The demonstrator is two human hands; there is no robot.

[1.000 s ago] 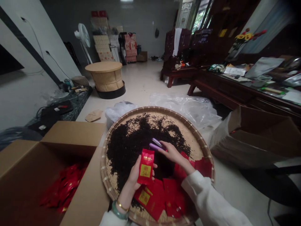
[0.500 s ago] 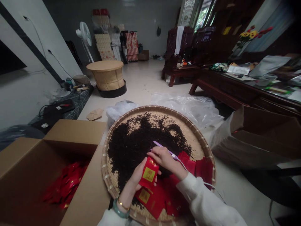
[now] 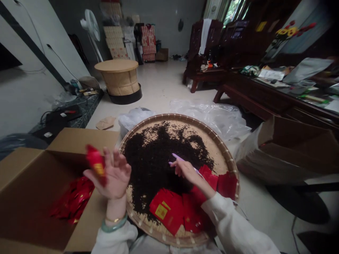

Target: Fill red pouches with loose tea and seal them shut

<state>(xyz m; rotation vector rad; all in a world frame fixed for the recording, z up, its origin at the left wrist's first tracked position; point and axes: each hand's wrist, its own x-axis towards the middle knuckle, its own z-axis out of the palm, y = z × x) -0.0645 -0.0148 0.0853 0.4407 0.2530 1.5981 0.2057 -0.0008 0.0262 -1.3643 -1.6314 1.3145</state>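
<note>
My left hand (image 3: 114,176) is over the near edge of the cardboard box (image 3: 83,137), palm up with fingers spread. A filled red packet (image 3: 95,163) with a yellow label, blurred by motion, is beside its thumb and appears loose from the fingers. My right hand (image 3: 185,171) is wrapped round a purple corded mini flat iron (image 3: 178,157), its two arms slightly apart. Below it, dark dry tea leaves (image 3: 150,158) cover much of the round bamboo tray (image 3: 219,141). Flat red pouches (image 3: 169,211) lie at the tray's near side, partly hidden by my right forearm.
Inside the cardboard box is a heap of red packets (image 3: 75,203). Clear plastic sheeting (image 3: 206,114) lies beyond the tray. To the right stands an open carton (image 3: 265,151), with a dark wooden table (image 3: 251,91) behind it.
My left hand has swung left from above the tray to the box and opened, the packet parting from it. My right hand has stayed over the tray with the flat iron.
</note>
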